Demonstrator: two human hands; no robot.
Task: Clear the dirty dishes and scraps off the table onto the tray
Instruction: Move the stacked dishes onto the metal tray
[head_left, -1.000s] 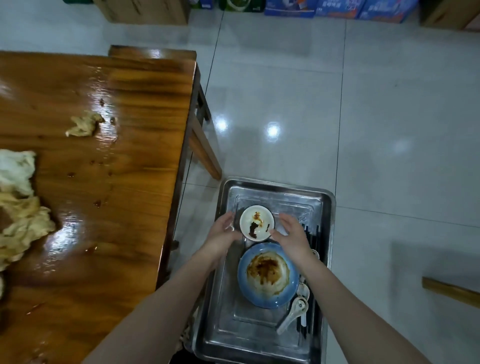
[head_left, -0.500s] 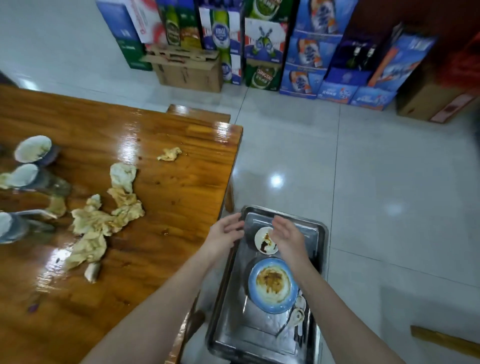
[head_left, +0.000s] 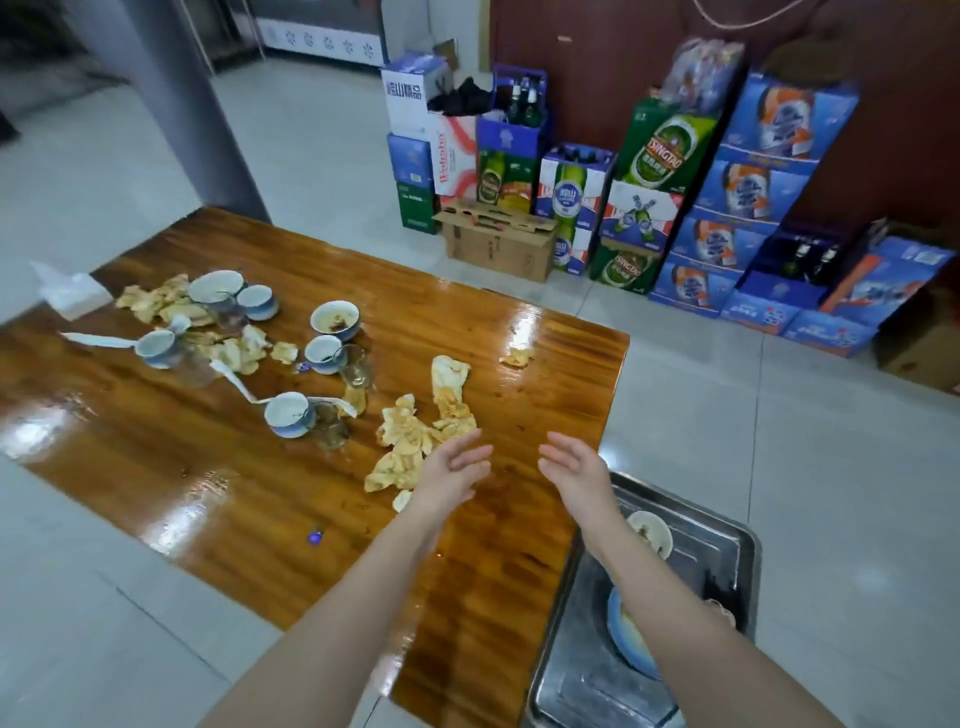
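A glossy wooden table (head_left: 270, 509) carries several blue-and-white bowls, such as one with brown residue (head_left: 335, 319) and one near the middle (head_left: 289, 414), plus glasses, white spoons and crumpled stained napkins (head_left: 415, 441). My left hand (head_left: 452, 470) hovers open over the table's near right part, just beside the napkin pile. My right hand (head_left: 574, 470) is open too, above the table's right edge. The steel tray (head_left: 727, 551) sits low at the right, holding a small white saucer (head_left: 652, 532) and a blue plate (head_left: 626, 642), partly hidden by my right forearm.
Stacked beer cartons (head_left: 665, 208) and a cardboard box (head_left: 498, 241) line the far wall. A grey pillar (head_left: 171, 104) stands beyond the table's far left corner. A tissue pack (head_left: 72, 291) lies at the table's left end. Pale tiled floor surrounds everything.
Both hands let go of the small saucer on the tray and rose over the table, open. The view lifted from the tray to the table and the far wall.
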